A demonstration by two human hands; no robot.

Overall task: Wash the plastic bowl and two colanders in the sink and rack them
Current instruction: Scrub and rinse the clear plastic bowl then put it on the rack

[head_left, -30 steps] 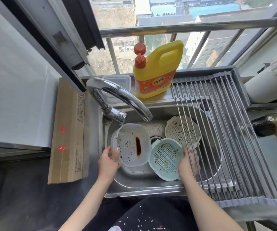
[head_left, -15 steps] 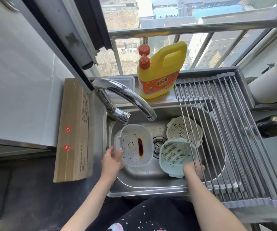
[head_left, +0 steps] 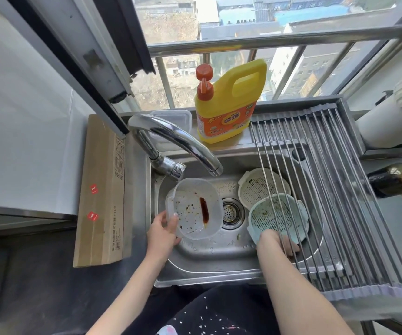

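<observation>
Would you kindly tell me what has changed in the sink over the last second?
The right hand carried the green colander rightward, partly under the roll-up rack, beside the white colander. The left hand still grips the dirty plastic bowl. The faucet stays off.

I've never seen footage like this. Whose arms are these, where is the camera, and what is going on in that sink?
There is no machine here: a person wears a wide-angle camera on the head, looking down at their own two bare hands. The left hand grips the rim of a clear plastic bowl smeared with reddish sauce. The right hand holds a pale green colander at its near edge; its fingers are partly hidden. A white colander lies behind it. All three sit in the steel sink, under the faucet. No water is visibly running. A roll-up drying rack spans the sink's right side, and a yellow detergent bottle stands on the ledge.
</observation>
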